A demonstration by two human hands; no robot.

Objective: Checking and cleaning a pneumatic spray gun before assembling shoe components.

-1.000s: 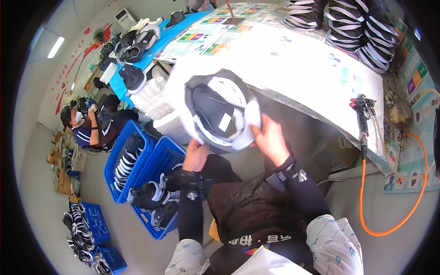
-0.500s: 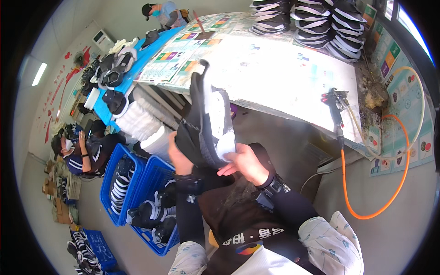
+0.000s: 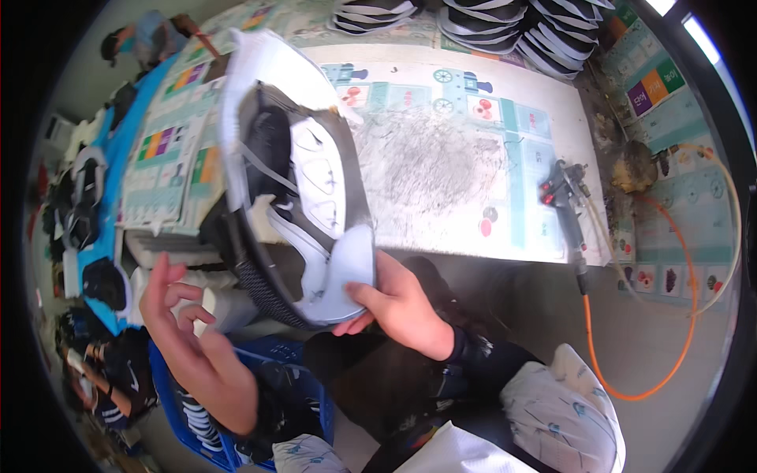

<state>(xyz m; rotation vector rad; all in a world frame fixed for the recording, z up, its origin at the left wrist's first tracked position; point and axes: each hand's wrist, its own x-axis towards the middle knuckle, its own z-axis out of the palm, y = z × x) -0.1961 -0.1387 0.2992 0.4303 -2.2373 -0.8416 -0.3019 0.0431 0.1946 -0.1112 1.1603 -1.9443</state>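
Observation:
A black-and-white shoe upper (image 3: 322, 177) is raised in front of the table, its hollow inside and pale lining turned up toward me. My right hand (image 3: 406, 307) pinches its white near end, thumb on top and fingers beneath. Off to the left of the upper, my left hand (image 3: 197, 363) is open, fingers spread and slightly curled, with nothing in it.
The worktable (image 3: 441, 236) has a dark-stained white sheet. A spray gun (image 3: 569, 209) with an orange hose (image 3: 590, 347) lies at its right. Stacked uppers (image 3: 481, 27) stand at the back. Blue crates (image 3: 177, 414) hold more at lower left. Two people (image 3: 150, 39) work nearby.
My left hand has let go of the upper and moved left. The upper has tipped open toward me, held by the right hand alone. My view has shifted closer to the table.

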